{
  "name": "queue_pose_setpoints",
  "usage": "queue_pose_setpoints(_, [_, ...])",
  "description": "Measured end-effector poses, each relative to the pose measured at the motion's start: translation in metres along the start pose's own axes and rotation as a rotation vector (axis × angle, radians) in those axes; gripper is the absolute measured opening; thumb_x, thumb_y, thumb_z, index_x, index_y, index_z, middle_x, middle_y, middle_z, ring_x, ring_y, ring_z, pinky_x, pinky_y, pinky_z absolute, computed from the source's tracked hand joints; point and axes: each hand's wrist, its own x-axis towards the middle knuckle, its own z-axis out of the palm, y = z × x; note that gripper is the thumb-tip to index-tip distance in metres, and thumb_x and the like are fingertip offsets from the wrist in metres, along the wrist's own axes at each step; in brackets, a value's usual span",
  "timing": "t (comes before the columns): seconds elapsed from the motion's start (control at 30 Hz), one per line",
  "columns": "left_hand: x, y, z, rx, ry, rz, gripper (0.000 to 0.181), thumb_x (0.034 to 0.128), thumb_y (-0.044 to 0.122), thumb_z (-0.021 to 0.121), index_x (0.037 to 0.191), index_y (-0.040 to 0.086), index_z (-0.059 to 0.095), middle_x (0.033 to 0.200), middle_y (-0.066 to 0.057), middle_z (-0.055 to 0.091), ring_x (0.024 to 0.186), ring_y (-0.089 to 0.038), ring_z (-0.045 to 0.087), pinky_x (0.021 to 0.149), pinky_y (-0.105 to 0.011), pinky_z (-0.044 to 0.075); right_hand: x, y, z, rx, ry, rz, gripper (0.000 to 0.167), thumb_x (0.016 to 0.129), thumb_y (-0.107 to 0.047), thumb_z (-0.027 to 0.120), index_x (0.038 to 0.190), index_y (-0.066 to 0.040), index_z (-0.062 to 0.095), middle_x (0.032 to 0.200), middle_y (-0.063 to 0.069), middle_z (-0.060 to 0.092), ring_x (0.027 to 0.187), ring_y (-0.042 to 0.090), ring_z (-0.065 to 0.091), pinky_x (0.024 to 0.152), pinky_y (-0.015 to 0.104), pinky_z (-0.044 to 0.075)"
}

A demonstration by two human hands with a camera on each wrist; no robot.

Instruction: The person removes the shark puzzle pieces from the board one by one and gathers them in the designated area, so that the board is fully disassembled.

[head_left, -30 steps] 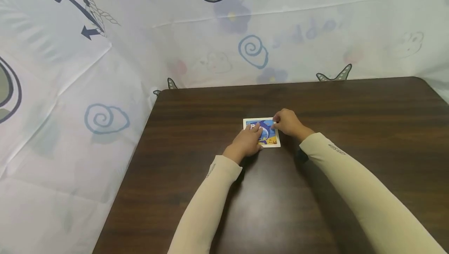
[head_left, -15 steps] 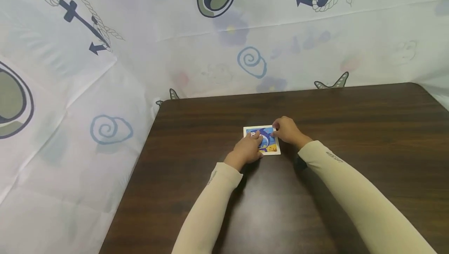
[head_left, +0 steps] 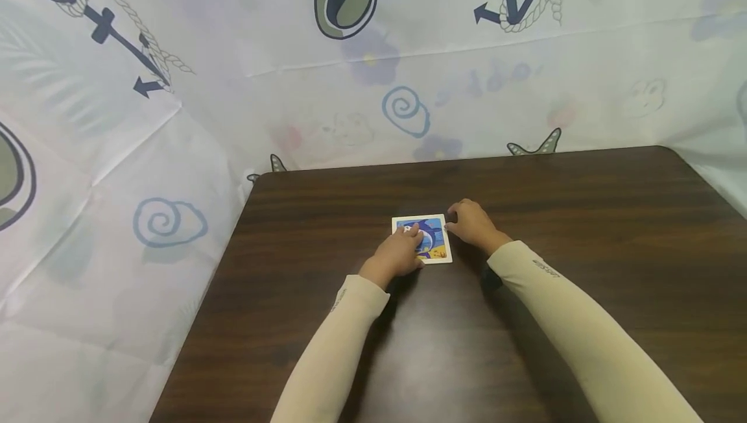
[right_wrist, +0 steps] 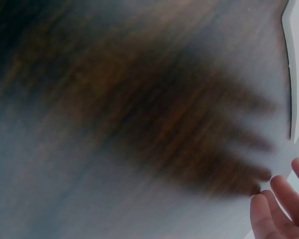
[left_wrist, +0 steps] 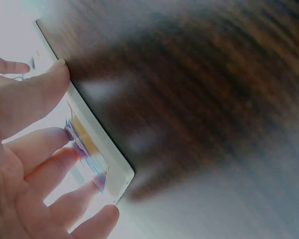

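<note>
A flat square picture board (head_left: 436, 236) with a white border lies on the table. Its picture shows a blue dolphin-like animal over blue and yellow. My left hand (head_left: 397, 255) rests on its left part with fingers spread and covers some of the picture. In the left wrist view, the thumb touches the white border (left_wrist: 94, 119) and the other fingertips reach over the picture. My right hand (head_left: 471, 223) is just beside the board's right edge, fingers loosely bent, holding nothing visible. The right wrist view catches only its fingers (right_wrist: 287, 195), near the board's border (right_wrist: 292, 64).
The dark wood-grain table (head_left: 303, 241) spreads out around the board. Behind it and on the left hangs a pale printed cloth (head_left: 262, 34) with anchors and shells. A dark thing (head_left: 491, 277) shows under the right cuff.
My right fingers have come slightly off the board's upper right edge, whose corner now shows. The left hand stays on the board. The head view has shifted a little.
</note>
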Motion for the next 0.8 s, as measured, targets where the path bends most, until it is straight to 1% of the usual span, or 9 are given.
queue_pose_setpoints(0.3, [-0.0081, -0.0079, 0.0016, -0.041, -0.001, -0.019, 0.062, 0.0887, 0.028, 0.064, 0.144, 0.012, 0.041, 0.157, -0.004, 0.029, 0.145, -0.033, 0.028, 0.116, -0.045, 0.031, -0.0015, -0.0069, 0.0067, 0.029, -0.022, 0.044, 0.04, 0.09, -0.017, 0.062, 0.121, 0.008, 0.058, 0.126, 0.027, 0.059, 0.12, 0.041, 0.054, 0.102, 0.051, 0.044])
queue_pose_setpoints(0.6, [-0.0026, -0.0038, 0.0036, -0.055, -0.002, -0.004, 0.062, 0.089, 0.028, 0.064, 0.145, 0.012, 0.04, 0.157, -0.004, 0.029, 0.146, -0.032, 0.028, 0.118, -0.043, 0.029, -0.0035, -0.0032, 0.0024, 0.018, -0.009, 0.05, 0.04, 0.089, -0.017, 0.064, 0.12, 0.008, 0.059, 0.124, 0.027, 0.06, 0.12, 0.04, 0.054, 0.104, 0.05, 0.043])
queue_pose_setpoints(0.73, [-0.0023, -0.0019, 0.0025, -0.058, 0.003, 0.002, 0.062, 0.0896, 0.028, 0.063, 0.145, 0.012, 0.04, 0.157, -0.005, 0.028, 0.146, -0.033, 0.027, 0.118, -0.042, 0.028, -0.0028, -0.0019, 0.0001, 0.01, -0.009, 0.033, 0.04, 0.089, -0.018, 0.064, 0.119, 0.007, 0.06, 0.124, 0.026, 0.059, 0.12, 0.04, 0.054, 0.104, 0.049, 0.043])
queue_pose_setpoints(0.8, [-0.0017, -0.0007, 0.0023, -0.055, 0.015, 0.008, 0.062, 0.0896, 0.028, 0.063, 0.145, 0.011, 0.04, 0.157, -0.005, 0.029, 0.145, -0.033, 0.028, 0.118, -0.042, 0.028, -0.0025, -0.001, -0.0012, 0.006, -0.003, 0.016, 0.039, 0.089, -0.018, 0.064, 0.119, 0.007, 0.06, 0.124, 0.026, 0.059, 0.12, 0.04, 0.054, 0.104, 0.049, 0.043])
